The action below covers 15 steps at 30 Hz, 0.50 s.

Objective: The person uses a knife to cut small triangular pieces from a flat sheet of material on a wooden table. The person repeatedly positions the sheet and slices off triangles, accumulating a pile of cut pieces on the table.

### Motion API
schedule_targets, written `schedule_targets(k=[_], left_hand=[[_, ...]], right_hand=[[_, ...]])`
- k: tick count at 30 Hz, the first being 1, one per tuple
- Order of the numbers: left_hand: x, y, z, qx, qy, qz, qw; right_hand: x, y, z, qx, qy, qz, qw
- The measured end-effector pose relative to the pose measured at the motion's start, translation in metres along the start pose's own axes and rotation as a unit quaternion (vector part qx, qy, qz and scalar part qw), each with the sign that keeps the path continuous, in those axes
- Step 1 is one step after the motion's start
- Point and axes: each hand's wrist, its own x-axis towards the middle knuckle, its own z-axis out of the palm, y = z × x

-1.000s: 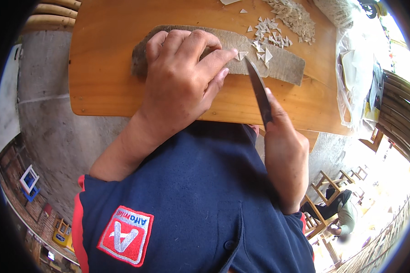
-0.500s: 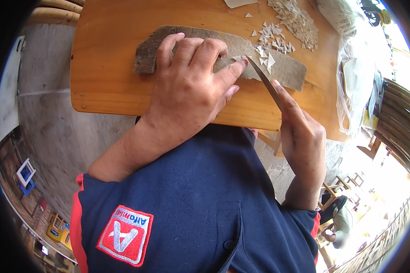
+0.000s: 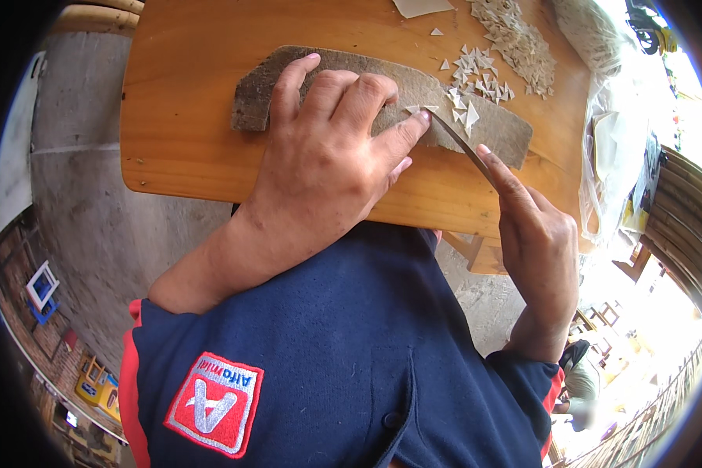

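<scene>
My left hand (image 3: 331, 140) lies spread over a worn wooden board (image 3: 491, 132), its fingers apart and bent. Its index fingertip presses a small thin white piece (image 3: 413, 108) down on the board, beside the tip of a narrow curved knife (image 3: 462, 143). The knife's handle is hidden inside my right hand (image 3: 534, 226), which is closed round it with the index finger stretched along the blade. Just right of the tip, several cut white triangles (image 3: 470, 117) lie on the board.
The board lies on a varnished wooden table (image 3: 187, 156). Beyond it are scattered triangles (image 3: 476, 74), a larger heap of pale pieces (image 3: 515, 43) and a white sheet (image 3: 423, 6). Clear plastic bags (image 3: 600, 140) cover the table's right side. Another person (image 3: 581, 382) is at the lower right.
My right hand and the knife have shifted right and slightly nearer, and the blade lies flatter. The left index fingertip has moved slightly nearer. The whole view has shifted a little.
</scene>
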Motion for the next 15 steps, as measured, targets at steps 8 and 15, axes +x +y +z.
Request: schedule_targets(k=[8,15], left_hand=[[0.000,0.000,-0.002,-0.002,-0.008,-0.002,1.000],[0.002,-0.001,-0.004,0.010,-0.019,0.004,1.000]], right_hand=[[0.006,-0.008,-0.017,0.003,-0.049,0.017,0.999],[0.005,-0.019,-0.015,-0.007,-0.053,0.046,0.998]])
